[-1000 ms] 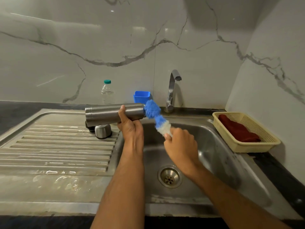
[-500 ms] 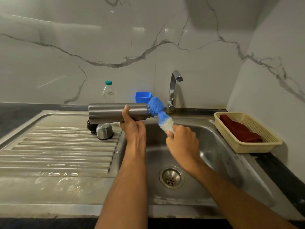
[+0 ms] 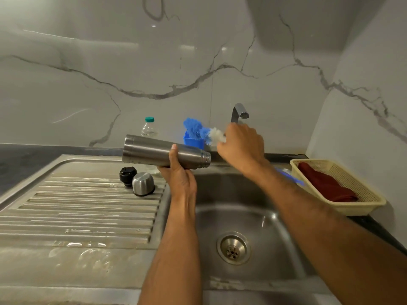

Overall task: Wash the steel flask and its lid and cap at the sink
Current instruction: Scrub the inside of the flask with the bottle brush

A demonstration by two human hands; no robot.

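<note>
Left hand (image 3: pixel 180 172) grips steel flask (image 3: pixel 154 151) level | right hand (image 3: pixel 241 146) clutches bottle brush (image 3: pixel 198 130) above its mouth | lid (image 3: pixel 128 176), cap (image 3: pixel 143 183) on drainboard (image 3: pixel 77 208)

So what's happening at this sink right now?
A person is washing a steel flask. The left hand grips it sideways at the sink's left edge, open mouth pointing right. The right hand holds a blue and white bottle brush raised clear of the flask, near the tap. The black lid and steel cap sit on the drainboard.
</note>
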